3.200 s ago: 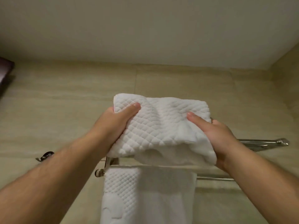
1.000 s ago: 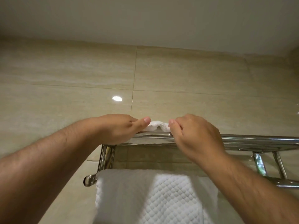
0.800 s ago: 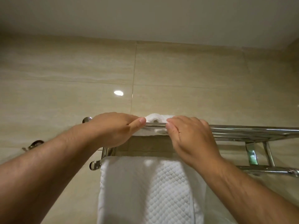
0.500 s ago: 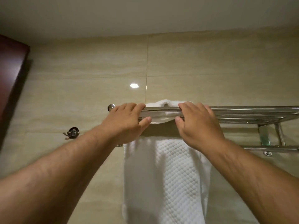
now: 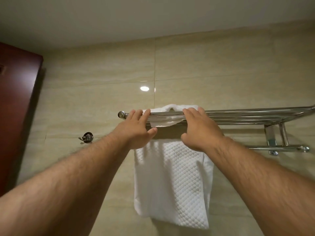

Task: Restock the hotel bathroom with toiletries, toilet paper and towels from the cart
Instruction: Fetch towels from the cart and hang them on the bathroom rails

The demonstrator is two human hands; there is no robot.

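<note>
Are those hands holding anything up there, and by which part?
Nothing is gripped: the left hand and right hand lay straight fingers over the rack's top rail, at either end of the folded towel.

The hanging towel [image 5: 172, 181] is white with diamond pattern; rack [image 5: 247, 113] is silver, wall tiles [image 5: 102, 74] beige, door [image 5: 17, 108] dark red.

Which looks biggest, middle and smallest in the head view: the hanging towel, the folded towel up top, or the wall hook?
1. hanging towel: largest by far.
2. folded towel: middle, though only part of it shows on the rack.
3. hook: smallest.
</note>
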